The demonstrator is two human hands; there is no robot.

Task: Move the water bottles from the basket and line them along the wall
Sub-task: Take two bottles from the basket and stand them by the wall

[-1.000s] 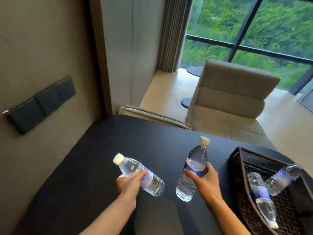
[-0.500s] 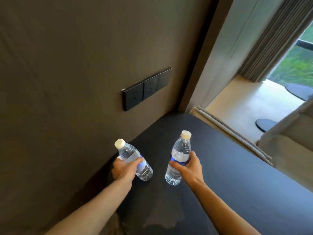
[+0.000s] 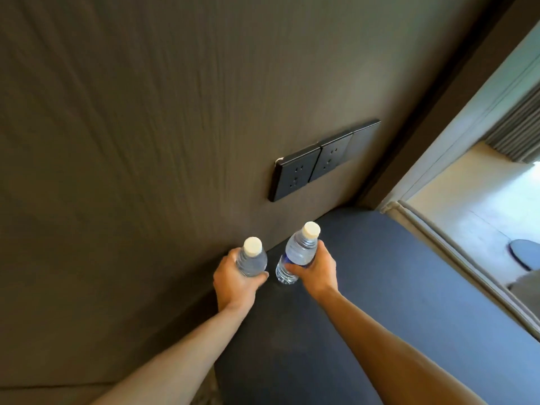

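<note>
I hold two clear water bottles with white caps, both upright, close to the brown wall (image 3: 146,141). My left hand (image 3: 233,280) is wrapped around the left bottle (image 3: 252,258), right at the wall's foot. My right hand (image 3: 317,271) grips the right bottle (image 3: 298,252) around its blue label. This bottle's base is at or just above the dark table (image 3: 380,287), a little to the right of the other bottle. The basket is out of view.
A row of black wall sockets (image 3: 315,162) is mounted on the wall above and to the right of the bottles. The table's far edge runs along a pale cushioned edge (image 3: 438,235), with light floor and a round dark base (image 3: 526,252) beyond.
My view has swung left toward the wall and the basket has left the frame. Both hands carried their bottles to the wall, and the left bottle went from tilted to upright.
</note>
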